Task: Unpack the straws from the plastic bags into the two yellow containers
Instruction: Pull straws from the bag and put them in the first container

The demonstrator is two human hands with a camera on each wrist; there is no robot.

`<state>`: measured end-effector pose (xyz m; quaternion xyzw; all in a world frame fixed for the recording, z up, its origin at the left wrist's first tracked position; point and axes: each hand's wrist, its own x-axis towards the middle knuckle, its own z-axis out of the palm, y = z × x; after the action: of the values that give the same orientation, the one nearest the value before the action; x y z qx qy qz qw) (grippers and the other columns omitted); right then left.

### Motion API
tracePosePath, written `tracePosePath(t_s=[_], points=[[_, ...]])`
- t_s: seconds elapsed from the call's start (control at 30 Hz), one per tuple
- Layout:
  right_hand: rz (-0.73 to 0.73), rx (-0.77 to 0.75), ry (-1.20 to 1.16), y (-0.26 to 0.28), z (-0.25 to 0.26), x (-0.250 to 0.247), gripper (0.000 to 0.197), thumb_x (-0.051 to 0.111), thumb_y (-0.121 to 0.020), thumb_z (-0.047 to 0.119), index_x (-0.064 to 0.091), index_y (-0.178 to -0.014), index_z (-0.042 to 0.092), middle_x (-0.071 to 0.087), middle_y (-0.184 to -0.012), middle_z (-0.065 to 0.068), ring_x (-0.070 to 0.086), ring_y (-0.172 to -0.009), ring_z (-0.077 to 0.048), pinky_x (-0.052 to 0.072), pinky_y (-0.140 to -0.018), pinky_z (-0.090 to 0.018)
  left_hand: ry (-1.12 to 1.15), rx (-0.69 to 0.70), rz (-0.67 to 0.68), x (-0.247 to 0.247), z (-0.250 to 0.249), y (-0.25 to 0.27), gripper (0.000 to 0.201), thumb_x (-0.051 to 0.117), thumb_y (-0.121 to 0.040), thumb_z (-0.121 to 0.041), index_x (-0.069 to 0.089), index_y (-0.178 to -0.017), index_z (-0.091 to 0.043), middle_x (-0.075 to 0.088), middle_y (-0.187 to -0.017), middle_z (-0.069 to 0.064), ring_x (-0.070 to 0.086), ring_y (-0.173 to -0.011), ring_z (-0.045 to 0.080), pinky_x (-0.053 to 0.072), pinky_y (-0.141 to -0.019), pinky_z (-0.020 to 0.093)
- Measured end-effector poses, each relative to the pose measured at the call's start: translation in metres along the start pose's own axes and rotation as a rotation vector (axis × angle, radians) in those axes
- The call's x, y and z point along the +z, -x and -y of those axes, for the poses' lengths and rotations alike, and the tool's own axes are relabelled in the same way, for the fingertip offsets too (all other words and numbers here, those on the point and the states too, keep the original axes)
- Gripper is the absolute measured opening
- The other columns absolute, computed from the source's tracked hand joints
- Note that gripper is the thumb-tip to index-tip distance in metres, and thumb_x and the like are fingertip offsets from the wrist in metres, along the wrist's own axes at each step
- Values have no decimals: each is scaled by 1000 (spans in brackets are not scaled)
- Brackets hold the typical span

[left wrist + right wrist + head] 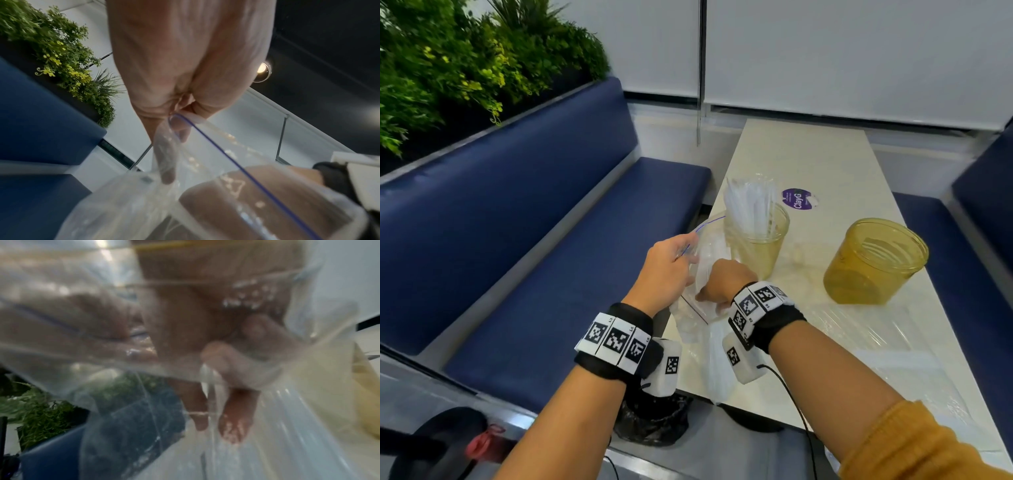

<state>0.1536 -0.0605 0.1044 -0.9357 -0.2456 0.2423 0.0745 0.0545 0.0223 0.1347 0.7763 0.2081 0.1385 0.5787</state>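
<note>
Wrist bands: two, one on each forearm low in the head view, each carrying black-and-white square code tiles; the left band (616,342) has small marks reading L3 and L4, the right band (756,301) shows no writing that can be read.
Left hand: the left hand (666,270), at the centre of the head view, pinches the top edge of the plastic bag (705,274) between thumb and curled fingers, at the blue seal line (226,155).
Right hand: the right hand (726,281) is pushed down into the open mouth of the bag; in the right wrist view its fingers (236,423) curl around white straws (287,418) inside the bag.
Bag: one clear bag, held up over the near left edge of the table (825,171), hanging down past it.
Yellow containers: two on the table, both upright. The left one (760,253), just behind the hands, holds a bunch of white straws (750,202) standing up and leaning left. The right one (873,263), at middle right, stands apart from it; nothing shows inside.
Sticker: one round purple sticker (798,199) on the table behind the left container, reading "ClayG"; the smaller print is too small to read.
Bench: a blue padded bench (534,240) fills the left of the frame, with green plants (465,68) at upper left.
</note>
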Motion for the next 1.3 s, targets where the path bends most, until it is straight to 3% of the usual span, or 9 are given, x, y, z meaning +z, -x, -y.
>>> tracePosePath(t_s=[0.17, 0.3, 0.37, 0.47, 0.67, 0.87, 1.0, 1.13, 1.3], points=[[40, -10, -39, 0, -1, 0, 22, 64, -87, 34, 54, -76, 17, 70, -72, 0, 67, -69, -18, 43, -53, -23, -21, -19, -13, -2, 4, -2, 48, 39, -98, 4, 59, -139, -11, 56, -139, -2, 61, -120, 21, 60, -92, 44], [52, -51, 23, 0, -2, -5, 17, 54, -93, 24, 56, -82, 12, 61, -60, 2, 56, -56, -13, 41, -51, -25, -83, 72, -56, -4, 12, -5, 39, 47, -99, -3, 70, -115, -31, 64, -102, -19, 63, -93, 2, 56, -82, 28], [34, -84, 36, 0, -1, -10, 22, 50, -96, 23, 53, -77, 13, 62, -58, 1, 58, -57, -13, 43, -56, -26, -145, 125, -87, -6, 15, -4, 41, 51, -99, -6, 64, -99, -45, 63, -92, -20, 56, -81, 1, 50, -78, 22], [-10, -150, 43, 5, 0, -24, 33, 47, -101, 31, 49, -73, 14, 62, -56, 2, 61, -66, -16, 51, -75, -31, -206, 106, -85, -7, 19, -4, 26, 65, -91, -13, 64, -110, -31, 65, -110, -8, 59, -99, 12, 52, -90, 34], [-179, -381, -30, 34, 9, -66, 33, 47, -104, 34, 62, -100, 5, 63, -82, -4, 60, -79, -21, 49, -77, -35, -329, 48, 4, -1, 27, -5, 92, 88, -64, -55, 49, -141, -25, 54, -139, -11, 54, -125, 10, 47, -102, 32], [-268, -515, -112, 38, 21, -73, 34, 49, -103, 39, 63, -106, 9, 66, -95, -5, 64, -88, -23, 52, -81, -37, -153, 80, -120, 16, 19, -7, 28, 85, -77, -40, 63, -84, -25, 69, -81, -9, 65, -74, 7, 49, -61, 23], [-357, -524, -175, 31, 22, -67, 38, 56, -98, 45, 68, -102, 9, 63, -86, -2, 62, -80, -21, 50, -71, -32, -51, 61, -243, 24, 24, -10, 34, 70, -90, -18, 55, -59, -14, 57, -57, 3, 47, -51, 14, 37, -50, 28], [-466, -560, -310, 30, 25, -77, 47, 69, -83, 58, 66, -109, 19, 66, -92, 7, 64, -85, -13, 53, -75, -31, -14, 57, -287, 27, 32, -13, 38, 68, -90, -28, 60, -66, -1, 62, -65, 22, 50, -53, 21, 42, -53, 36], [-665, -693, -519, 31, 44, -109, 43, 57, -97, 47, 62, -125, 16, 68, -112, 3, 64, -97, -13, 50, -88, -28, -48, 115, -268, 32, 31, -10, 36, 68, -88, -36, 61, -68, -6, 58, -60, 12, 52, -53, 26, 43, -52, 38]])
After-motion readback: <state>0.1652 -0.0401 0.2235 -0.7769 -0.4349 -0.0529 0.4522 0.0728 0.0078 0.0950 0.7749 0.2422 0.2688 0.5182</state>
